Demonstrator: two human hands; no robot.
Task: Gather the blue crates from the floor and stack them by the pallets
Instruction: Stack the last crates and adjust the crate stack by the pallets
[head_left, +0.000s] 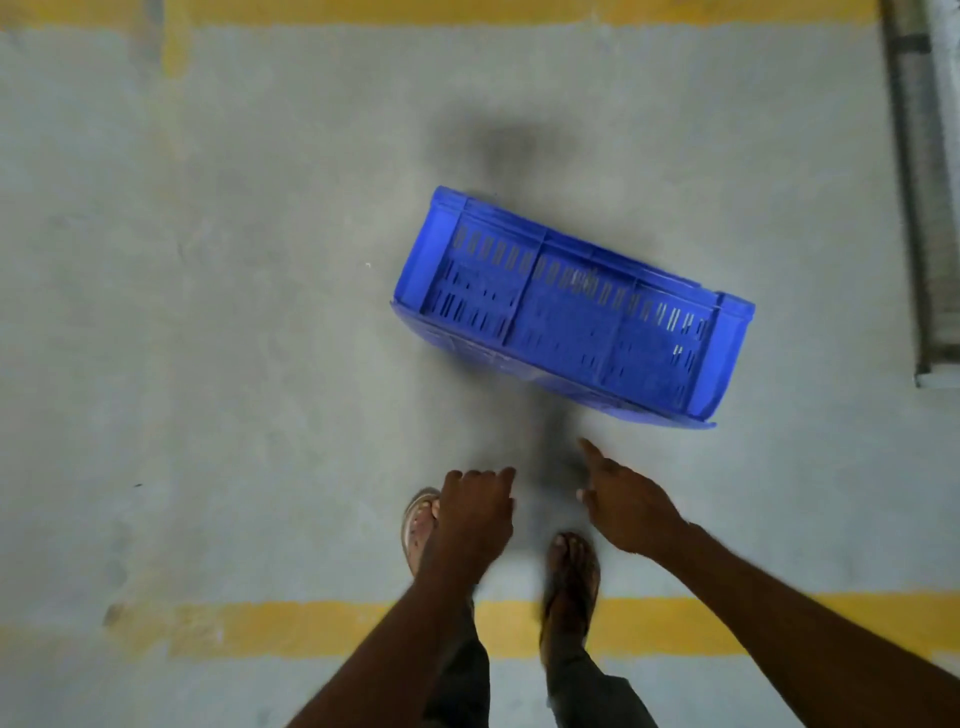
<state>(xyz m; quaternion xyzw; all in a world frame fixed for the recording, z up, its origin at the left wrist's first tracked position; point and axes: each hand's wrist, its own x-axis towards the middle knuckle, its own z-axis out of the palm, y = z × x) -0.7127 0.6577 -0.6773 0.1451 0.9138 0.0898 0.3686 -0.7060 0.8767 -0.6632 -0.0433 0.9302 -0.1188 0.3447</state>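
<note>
left grip (475, 512): loosely curled, empty | right grip (631, 506): forefinger extended, empty | both: stretched forward and down

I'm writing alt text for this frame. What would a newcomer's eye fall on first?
The bright blue crate, lying askew on the grey concrete floor just right of centre. Next, the left hand and right hand stretched toward it from below, neither touching it, above two sandalled feet that stand by a yellow line painted across the floor.

Blue slotted crate (566, 306), lying askew on grey floor, seemingly tipped on side, untouched
</note>
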